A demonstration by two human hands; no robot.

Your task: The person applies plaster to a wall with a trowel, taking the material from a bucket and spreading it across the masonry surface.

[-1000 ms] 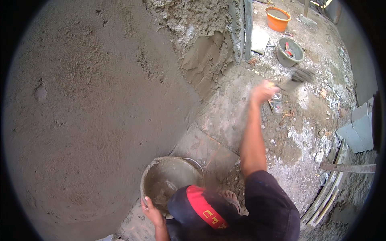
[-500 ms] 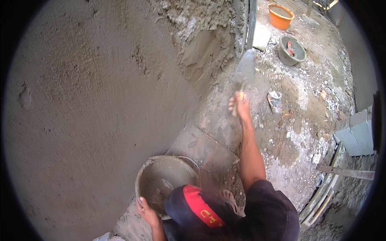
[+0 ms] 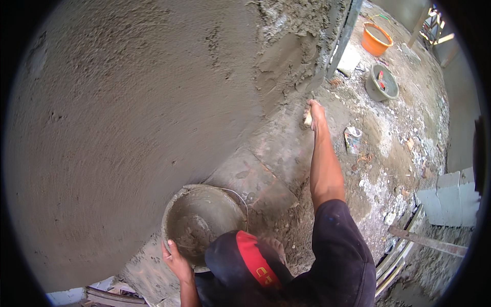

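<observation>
My left hand (image 3: 177,262) is closed on the near left rim of a mortar-caked bucket (image 3: 166,217) with a thin wire handle. Wet grey mortar (image 3: 190,233) lies inside it. Stretched far forward, my right hand (image 3: 317,113) grips a trowel by its pale handle (image 3: 307,118). The trowel's blade is hard to make out against the mortar at the foot of the wall. To the left rises the wall (image 3: 153,102), coated in grey mortar. A thicker, smeared patch of mortar (image 3: 285,64) sits near its far end.
An orange tub (image 3: 375,47) of grey material stands far right. Nearer is a grey bucket (image 3: 373,91) with a red-handled tool inside. A crumpled packet (image 3: 353,140) lies on the rubble-strewn ground. Boards (image 3: 401,261) and a wooden bar (image 3: 429,241) lie at lower right.
My right hand has brought the trowel from over the ground to the wall's foot, turning its blade toward the mortar. My left hand keeps its hold on the bucket. The whole view has tilted slightly.
</observation>
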